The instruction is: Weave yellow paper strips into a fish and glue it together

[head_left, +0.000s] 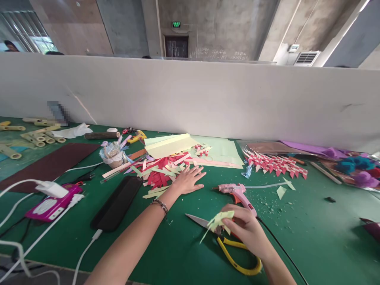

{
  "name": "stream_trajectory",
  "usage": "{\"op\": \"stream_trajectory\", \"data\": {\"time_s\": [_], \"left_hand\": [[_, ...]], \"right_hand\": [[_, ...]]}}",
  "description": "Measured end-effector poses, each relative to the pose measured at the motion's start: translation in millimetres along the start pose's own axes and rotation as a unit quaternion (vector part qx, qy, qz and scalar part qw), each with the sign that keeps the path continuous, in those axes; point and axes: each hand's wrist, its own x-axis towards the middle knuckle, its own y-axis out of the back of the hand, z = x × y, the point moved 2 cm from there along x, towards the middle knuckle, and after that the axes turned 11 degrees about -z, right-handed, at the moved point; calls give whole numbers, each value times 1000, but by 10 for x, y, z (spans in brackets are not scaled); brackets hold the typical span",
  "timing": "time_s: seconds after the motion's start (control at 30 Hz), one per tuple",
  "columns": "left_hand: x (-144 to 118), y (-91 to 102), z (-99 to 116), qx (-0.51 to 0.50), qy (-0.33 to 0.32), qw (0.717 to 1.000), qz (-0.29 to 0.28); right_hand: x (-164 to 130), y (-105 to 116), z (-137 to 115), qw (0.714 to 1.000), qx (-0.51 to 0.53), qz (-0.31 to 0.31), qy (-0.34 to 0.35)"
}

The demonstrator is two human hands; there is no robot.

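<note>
Some pale-green paper [222, 217] is pinched between the thumb and fingers of the right hand [246, 225], just above the scissors [227, 254], whose yellow handles reach beneath that hand. Beyond it, from where I stand, lies a pink glue gun [240, 192]. The left hand [189, 181] is palm down with its fingers spread apart, beside a heap of paper strips [158, 174], red and green. Farther out, a red-and-white paper chain [276, 164] lies to the right, a black phone [117, 204] to the left, and a pale partition [190, 95] stands behind.
</note>
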Motion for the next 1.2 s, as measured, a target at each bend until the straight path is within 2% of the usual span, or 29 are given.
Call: {"op": "stream_trajectory", "data": {"time_s": [0.1,0.23,0.33,0.43,0.47,0.5,0.57,0.6,0.7,0.77,0.83,0.87,0.9,1.03,1.1,1.2], "left_hand": [[-56,-54,-87,-22,19,1000,-3],[-268,-58,-324,-48,87,995,4],[-437,68,-415,-67,138,988,22],[-622,296,-267,-105,132,985,48],[-689,374,-171,-184,96,976,65],[-756,442,-69,-272,59,957,78],[-867,515,129,-402,-17,915,44],[-910,527,195,-427,-23,903,38],[-971,490,223,-455,24,886,90],[-971,434,151,-457,65,877,130],[-967,384,69,-448,107,873,160],[-967,365,38,-440,124,873,170],[-968,350,20,-431,134,875,175],[-983,305,41,-408,128,890,157],[-988,283,62,-396,124,898,144],[-985,259,68,-381,133,905,132]], "right_hand": [[-42,18,-45,999,-42,18,18],[-67,101,-59,992,-27,97,-81],[47,160,-117,987,-1,102,-122],[271,155,-190,990,-42,62,-122],[352,133,-208,989,-74,49,-122],[431,101,-225,986,-107,40,-119],[575,16,-250,983,-145,22,-110],[643,-26,-261,983,-150,12,-101],[865,-64,-291,987,-143,-29,-63],[1069,36,-288,984,-150,-76,-55],[1341,264,-249,966,-232,-81,-78],[1498,407,-211,943,-305,-78,-105],[1665,557,-166,932,-335,-63,-120],[2287,1026,108,896,-411,-9,-167],[2504,1127,280,879,-435,-7,-194],[2684,1166,527,858,-451,-19,-243]]}}
